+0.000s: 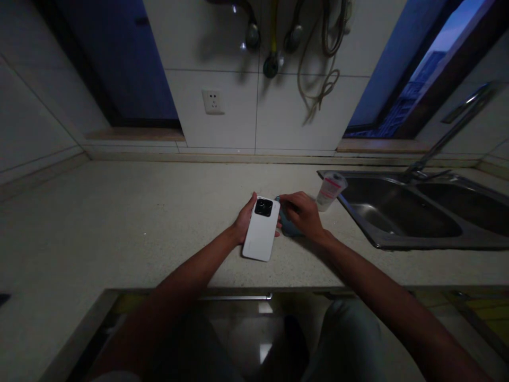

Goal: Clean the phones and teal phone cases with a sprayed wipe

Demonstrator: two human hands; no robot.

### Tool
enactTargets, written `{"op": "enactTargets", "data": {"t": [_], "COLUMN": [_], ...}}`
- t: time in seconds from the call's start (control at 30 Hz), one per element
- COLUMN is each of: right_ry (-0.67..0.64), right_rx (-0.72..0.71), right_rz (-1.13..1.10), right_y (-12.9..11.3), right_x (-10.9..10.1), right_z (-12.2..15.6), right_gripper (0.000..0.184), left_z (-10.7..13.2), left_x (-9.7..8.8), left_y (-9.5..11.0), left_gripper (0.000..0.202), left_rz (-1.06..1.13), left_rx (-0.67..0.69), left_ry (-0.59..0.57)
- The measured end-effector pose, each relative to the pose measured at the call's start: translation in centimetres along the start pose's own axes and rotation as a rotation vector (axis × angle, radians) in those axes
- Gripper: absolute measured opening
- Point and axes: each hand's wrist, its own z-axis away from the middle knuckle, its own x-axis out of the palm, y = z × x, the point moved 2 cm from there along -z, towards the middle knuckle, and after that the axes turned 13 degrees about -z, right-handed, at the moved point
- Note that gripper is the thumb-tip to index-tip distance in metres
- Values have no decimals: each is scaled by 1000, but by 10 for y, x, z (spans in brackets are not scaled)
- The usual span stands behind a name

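Observation:
A white smartphone (pixel 259 236) lies back side up in my left hand (pixel 243 220), its square black camera block towards the wall. The fingers of this hand wrap round under the phone and show at its right edge. Just to the right, my right hand (pixel 304 212) is closed, with its fingertips pinched at the top edge of a flat blue-grey thing (pixel 290 228). That thing is partly covered by the hand, and I cannot make out its kind. A clear plastic cup (pixel 331 190) with a pink-red band stands right behind my right hand.
Pale speckled countertop (pixel 119 212) stretches under both hands, its front edge close to my legs. A steel double sink (pixel 377 245) with a tap (pixel 441 140) is at the right. On the tiled wall are a socket (pixel 212 101), pipes and a looped cord (pixel 326 87).

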Motion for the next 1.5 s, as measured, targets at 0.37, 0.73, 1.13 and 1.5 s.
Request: {"op": "enactTargets", "data": {"t": [0.37, 0.73, 1.13, 1.5], "right_ry": [11, -184, -233, -245], "right_rx": [-46, -143, -221, -208], "right_rz": [9, 50, 195, 238], "right_y": [-1, 3, -1, -2], "right_x": [0, 9, 9, 9], "right_z": [-1, 4, 3, 4], "right_gripper": [33, 42, 34, 37], "left_z": [-1, -3, -5, -2], "left_x": [-3, -4, -10, -8], "left_y": [-1, -5, -8, -5], "left_gripper": [83, 77, 78, 81], "left_rz": [-27, -36, -36, -79], "left_rx": [0, -37, -70, -110], "left_ry": [14, 39, 28, 29]}}
